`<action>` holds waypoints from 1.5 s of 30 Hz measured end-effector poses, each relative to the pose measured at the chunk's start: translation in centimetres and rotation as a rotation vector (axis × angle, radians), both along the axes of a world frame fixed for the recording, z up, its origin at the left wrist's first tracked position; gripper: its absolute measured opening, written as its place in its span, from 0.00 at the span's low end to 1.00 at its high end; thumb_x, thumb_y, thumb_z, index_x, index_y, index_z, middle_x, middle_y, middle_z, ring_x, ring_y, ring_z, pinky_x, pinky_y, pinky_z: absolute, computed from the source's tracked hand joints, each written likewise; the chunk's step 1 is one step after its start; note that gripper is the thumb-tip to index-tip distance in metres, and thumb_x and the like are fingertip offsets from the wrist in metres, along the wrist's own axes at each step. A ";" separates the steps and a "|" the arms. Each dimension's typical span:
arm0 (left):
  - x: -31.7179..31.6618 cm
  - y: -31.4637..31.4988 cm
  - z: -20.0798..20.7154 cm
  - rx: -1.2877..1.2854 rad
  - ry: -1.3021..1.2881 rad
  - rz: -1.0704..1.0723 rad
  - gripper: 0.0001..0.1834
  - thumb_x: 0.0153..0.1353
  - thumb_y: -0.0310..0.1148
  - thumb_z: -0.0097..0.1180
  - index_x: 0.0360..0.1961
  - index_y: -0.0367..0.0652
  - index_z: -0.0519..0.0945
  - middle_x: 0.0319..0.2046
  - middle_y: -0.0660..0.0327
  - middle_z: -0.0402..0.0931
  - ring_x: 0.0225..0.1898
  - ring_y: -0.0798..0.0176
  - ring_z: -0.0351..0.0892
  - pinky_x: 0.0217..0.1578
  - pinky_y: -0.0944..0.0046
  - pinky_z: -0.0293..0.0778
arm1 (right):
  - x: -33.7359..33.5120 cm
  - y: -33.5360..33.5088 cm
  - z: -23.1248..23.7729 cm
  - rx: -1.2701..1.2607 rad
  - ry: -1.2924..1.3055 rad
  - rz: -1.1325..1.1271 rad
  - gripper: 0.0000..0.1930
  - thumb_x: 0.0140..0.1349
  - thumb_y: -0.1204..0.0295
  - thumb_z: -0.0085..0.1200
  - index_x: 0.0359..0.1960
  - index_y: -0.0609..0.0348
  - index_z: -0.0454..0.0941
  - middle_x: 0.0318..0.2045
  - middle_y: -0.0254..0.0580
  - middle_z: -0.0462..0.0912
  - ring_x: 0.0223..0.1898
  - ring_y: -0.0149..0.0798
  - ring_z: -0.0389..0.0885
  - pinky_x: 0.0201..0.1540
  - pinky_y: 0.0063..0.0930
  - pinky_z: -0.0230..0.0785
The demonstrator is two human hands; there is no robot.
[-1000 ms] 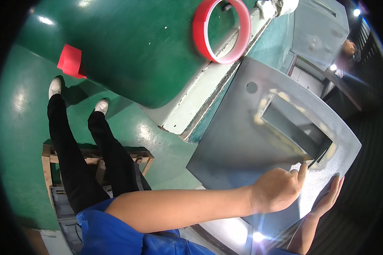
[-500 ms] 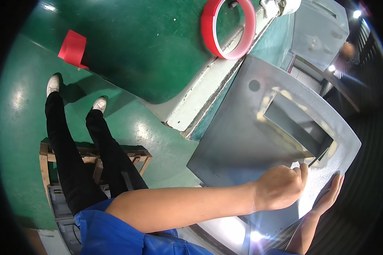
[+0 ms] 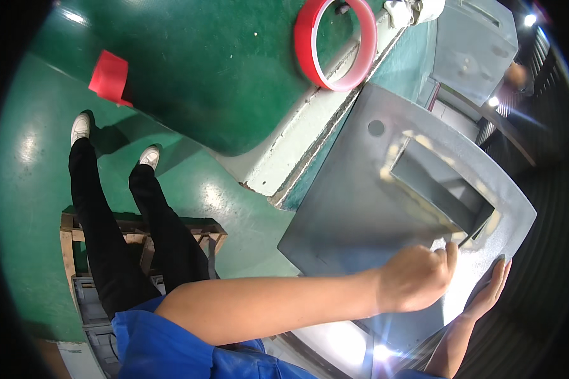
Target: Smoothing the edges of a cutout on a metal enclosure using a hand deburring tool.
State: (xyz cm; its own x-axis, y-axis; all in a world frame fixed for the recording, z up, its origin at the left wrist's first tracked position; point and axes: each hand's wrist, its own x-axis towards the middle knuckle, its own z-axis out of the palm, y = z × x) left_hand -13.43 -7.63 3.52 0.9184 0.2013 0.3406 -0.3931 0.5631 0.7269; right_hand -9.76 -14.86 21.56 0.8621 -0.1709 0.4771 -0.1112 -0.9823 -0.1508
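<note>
From the left, my left arm reaches across, and my left hand [image 3: 417,278] is closed beside the lower corner of a grey panel's recess. A thin dark strip [image 3: 471,236] sticks out past its fingertips toward the recess; how it is gripped is mostly hidden. My right hand [image 3: 489,290] lies with extended fingers along the right edge of the grey panel [image 3: 341,208]. The panel has a rectangular recess [image 3: 439,180] ringed by yellowish patches, and a round dark spot near its upper left.
A large roll of red tape [image 3: 308,47] rests at a green surface's edge. A curled red strip [image 3: 110,77] hangs at that surface's left corner. Another grey part [image 3: 474,54] stands behind. Under my legs is a wooden pallet [image 3: 66,243].
The view has shifted very slightly. Both hands stay at the same places on the panel, and the dark strip is still at the recess corner.
</note>
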 end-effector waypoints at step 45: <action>0.7 1.0 0.3 0.063 0.004 0.006 0.22 0.41 0.23 0.45 0.37 0.14 0.63 0.12 0.51 0.67 0.10 0.58 0.70 0.10 0.65 0.65 | 0.1 -1.1 1.1 0.121 0.072 0.044 0.22 0.60 0.72 0.42 0.54 0.70 0.56 0.48 0.41 0.67 0.48 0.27 0.65 0.52 0.18 0.55</action>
